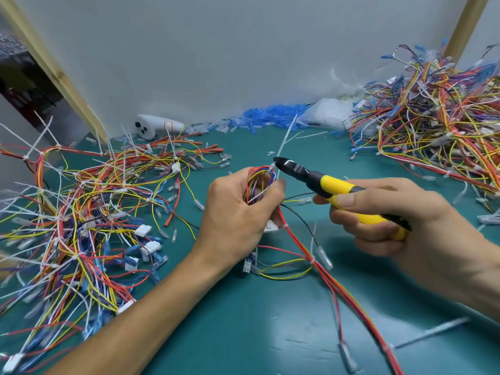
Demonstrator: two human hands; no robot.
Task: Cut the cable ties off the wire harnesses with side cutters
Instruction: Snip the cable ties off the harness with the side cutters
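My left hand (238, 209) grips a looped wire harness (259, 182) of red, yellow, blue and white wires above the green mat. A white cable tie (284, 143) sticks up and to the right from the top of the loop. My right hand (400, 228) holds yellow-and-black side cutters (335, 190). Their black jaws (282, 162) touch the base of the tie next to the loop. The harness's red wires (332, 282) trail down to the lower right across the mat.
A big tangle of tied harnesses (81, 217) lies on the left. Another heap of harnesses (438, 115) fills the far right. Blue sleeves (270, 117), a plastic bag (327, 115) and a white controller (154, 127) line the back wall. Cut tie scraps (433, 331) lie on the green mat (257, 334).
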